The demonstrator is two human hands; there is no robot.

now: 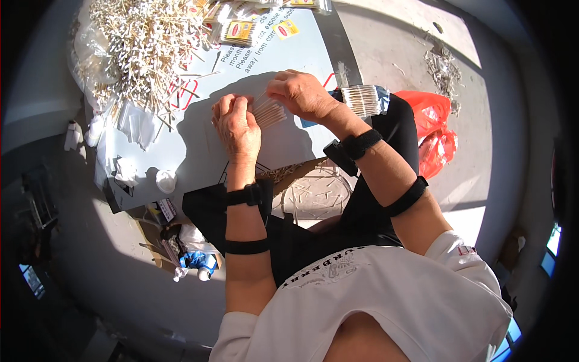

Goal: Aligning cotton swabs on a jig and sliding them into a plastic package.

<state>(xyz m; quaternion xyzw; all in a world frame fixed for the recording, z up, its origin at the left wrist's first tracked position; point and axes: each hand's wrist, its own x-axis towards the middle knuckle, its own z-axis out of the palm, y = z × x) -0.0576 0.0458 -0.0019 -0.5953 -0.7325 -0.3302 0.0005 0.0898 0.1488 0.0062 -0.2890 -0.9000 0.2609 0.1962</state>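
Fingers [232, 108] pinch swab bundle [269, 112], seemingly lying left-right

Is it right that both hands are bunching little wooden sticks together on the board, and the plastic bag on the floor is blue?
Not quite. The head view shows the left hand and right hand bunching sticks on the board, but the plastic bag is red.

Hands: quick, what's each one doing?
Left hand: closed on a small bundle of cotton swabs.
Right hand: fingers curled over the same bundle, gripping it.
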